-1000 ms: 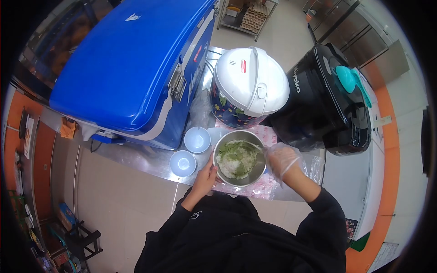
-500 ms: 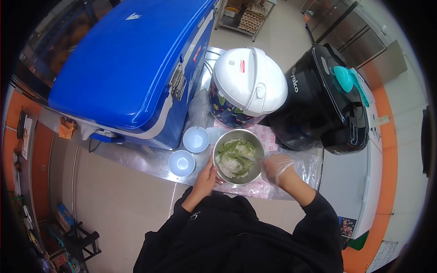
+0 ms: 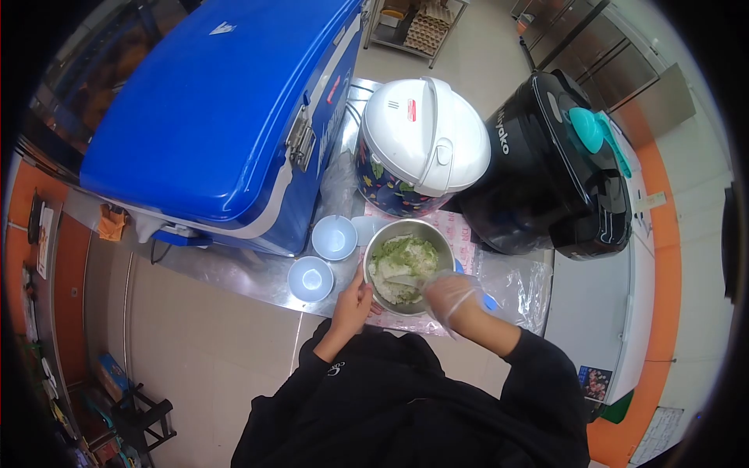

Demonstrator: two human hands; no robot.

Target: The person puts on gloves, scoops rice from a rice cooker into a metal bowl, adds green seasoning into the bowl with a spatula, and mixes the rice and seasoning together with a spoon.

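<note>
A steel bowl (image 3: 443, 248) on pink printed paper holds white rice mixed with a green paste (image 3: 413, 254). My bare left hand (image 3: 355, 303) grips the bowl at its left side, fingers against the outer wall. In a clear plastic glove, my right hand (image 3: 452, 296) is closed over the bowl's lower right rim. From it a pale spoon-like utensil (image 3: 404, 280) reaches into the rice; its handle is hidden by the hand. Two light blue bowls, one upper (image 3: 335, 237) and one lower (image 3: 310, 278), stand left of the steel bowl.
A big blue cooler box (image 3: 195, 117) fills the left of the metal table. Behind the bowl stands a white-lidded rice cooker (image 3: 406, 140). To the right is a black Miyako appliance (image 3: 538, 171) with a turquoise ladle (image 3: 589, 131) on top. Clear plastic sheeting (image 3: 519, 292) lies at right.
My right hand has moved left and slightly down over the bowl, taking the utensil lower in the rice. A blue item now shows behind that hand. My left hand keeps its hold.
</note>
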